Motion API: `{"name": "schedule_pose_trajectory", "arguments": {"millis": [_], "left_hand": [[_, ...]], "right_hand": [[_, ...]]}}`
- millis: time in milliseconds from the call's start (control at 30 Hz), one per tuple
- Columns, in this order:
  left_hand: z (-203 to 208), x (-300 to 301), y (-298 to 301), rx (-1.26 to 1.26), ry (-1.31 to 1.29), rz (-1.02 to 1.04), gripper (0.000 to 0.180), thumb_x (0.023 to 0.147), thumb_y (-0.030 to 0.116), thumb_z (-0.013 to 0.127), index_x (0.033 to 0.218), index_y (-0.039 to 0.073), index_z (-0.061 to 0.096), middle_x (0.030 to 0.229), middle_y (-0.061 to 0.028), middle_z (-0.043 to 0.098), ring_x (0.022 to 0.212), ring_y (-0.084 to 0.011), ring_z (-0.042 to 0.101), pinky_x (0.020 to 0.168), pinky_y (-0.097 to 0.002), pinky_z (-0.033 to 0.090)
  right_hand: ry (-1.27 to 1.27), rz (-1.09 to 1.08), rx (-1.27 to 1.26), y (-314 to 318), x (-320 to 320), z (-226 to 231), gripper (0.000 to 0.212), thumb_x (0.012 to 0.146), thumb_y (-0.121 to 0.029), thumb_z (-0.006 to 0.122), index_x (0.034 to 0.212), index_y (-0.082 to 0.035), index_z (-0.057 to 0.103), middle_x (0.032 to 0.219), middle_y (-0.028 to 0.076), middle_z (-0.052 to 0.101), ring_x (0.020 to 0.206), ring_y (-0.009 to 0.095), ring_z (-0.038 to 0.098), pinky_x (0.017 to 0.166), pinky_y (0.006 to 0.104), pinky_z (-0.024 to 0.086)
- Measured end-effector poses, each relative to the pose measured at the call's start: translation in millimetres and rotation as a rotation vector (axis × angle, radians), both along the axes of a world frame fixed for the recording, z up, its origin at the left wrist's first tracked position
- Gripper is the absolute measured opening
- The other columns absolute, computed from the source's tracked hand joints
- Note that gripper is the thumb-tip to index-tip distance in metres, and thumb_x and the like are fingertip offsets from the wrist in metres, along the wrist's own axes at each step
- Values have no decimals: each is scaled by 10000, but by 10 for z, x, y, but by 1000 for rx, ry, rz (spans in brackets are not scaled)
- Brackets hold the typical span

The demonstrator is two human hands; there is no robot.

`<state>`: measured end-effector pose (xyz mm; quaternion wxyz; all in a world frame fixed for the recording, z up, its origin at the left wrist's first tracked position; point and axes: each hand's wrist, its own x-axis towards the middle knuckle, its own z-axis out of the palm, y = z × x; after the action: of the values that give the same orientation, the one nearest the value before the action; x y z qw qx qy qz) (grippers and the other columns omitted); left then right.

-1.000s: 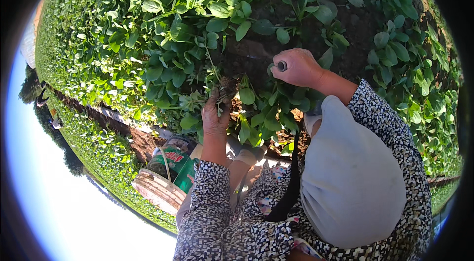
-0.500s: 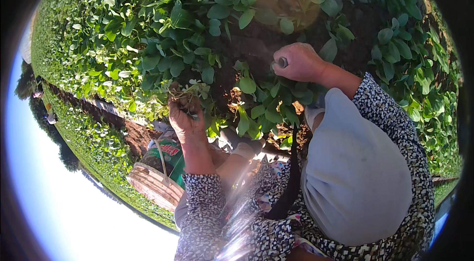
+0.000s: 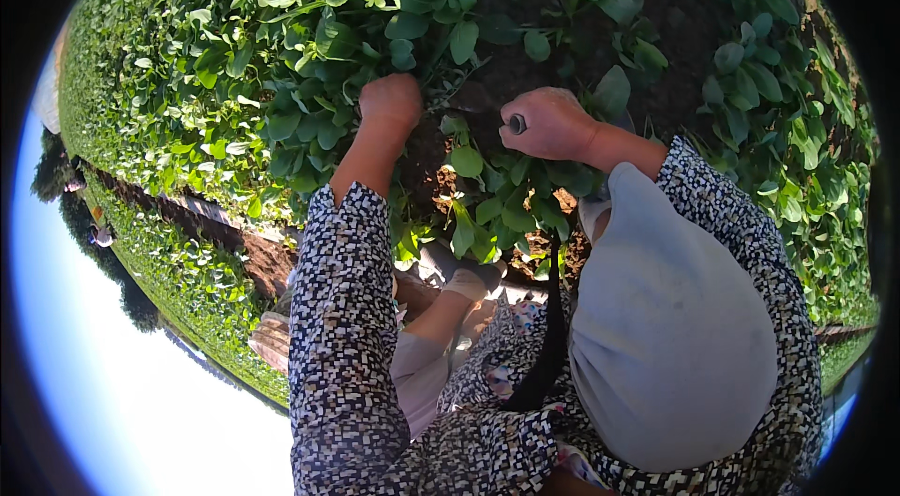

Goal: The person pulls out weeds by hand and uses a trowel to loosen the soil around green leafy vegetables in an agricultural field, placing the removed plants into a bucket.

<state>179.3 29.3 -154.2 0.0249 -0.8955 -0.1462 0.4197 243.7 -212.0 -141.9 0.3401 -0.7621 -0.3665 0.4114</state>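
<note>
My left hand (image 3: 389, 100) is closed, back of the hand up, low among the broad-leaved green plants (image 3: 309, 116). Fine grey-green weeds (image 3: 452, 85) stick out beside its thumb side; the fingertips are hidden. Just across a patch of dark soil, my right hand (image 3: 551, 124) makes a fist around a hand tool's handle (image 3: 517, 124). Only the round butt end of that handle shows plainly; the working end cannot be made out in the shade. Small leafy plants (image 3: 466, 160) grow between and below both hands.
Dense leafy rows spread to the far left and right. A pale bucket (image 3: 270, 338) stands at the lower left, mostly behind my left sleeve. My foot (image 3: 473, 278) rests at the near edge of the plants. A grey-white cloth (image 3: 670, 327) covers much of the lower right.
My left hand has moved away from me and slightly right, from near the bucket to the soil patch, turning its back upward. My right hand has shifted slightly left, still gripping the handle.
</note>
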Motion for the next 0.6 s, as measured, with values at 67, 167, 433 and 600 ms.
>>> {"name": "schedule_pose_trajectory", "arguments": {"millis": [67,167,433,600], "left_hand": [[-88,-62,31,1,-25,3,202,787,154,559,892,78,713,971,-139,693,919,-312,672,764,-417,545],[-138,-112,109,-30,-38,-17,203,760,193,592,907,99,695,933,-152,683,901,-332,661,747,-430,539],[212,1,48,-64,-118,120,285,745,182,622,1011,101,684,958,-151,688,894,-313,663,743,-409,529],[624,-186,169,-847,-706,1164,218,863,55,570,1065,13,640,743,-26,611,607,-88,523,542,-235,414]], "right_hand": [[0,8,0,14,-4,-2,205,725,-251,580,623,-73,573,619,137,560,656,365,562,609,435,447],[38,4,-9,57,-10,0,202,726,-265,584,656,-77,604,636,142,572,664,365,568,616,441,447],[889,-485,-11,-32,63,-33,252,800,-216,678,667,-49,545,558,16,476,428,99,405,400,268,297],[967,-531,-51,-195,184,112,210,819,-188,677,707,-72,542,561,-28,435,411,31,337,373,222,225]]}}
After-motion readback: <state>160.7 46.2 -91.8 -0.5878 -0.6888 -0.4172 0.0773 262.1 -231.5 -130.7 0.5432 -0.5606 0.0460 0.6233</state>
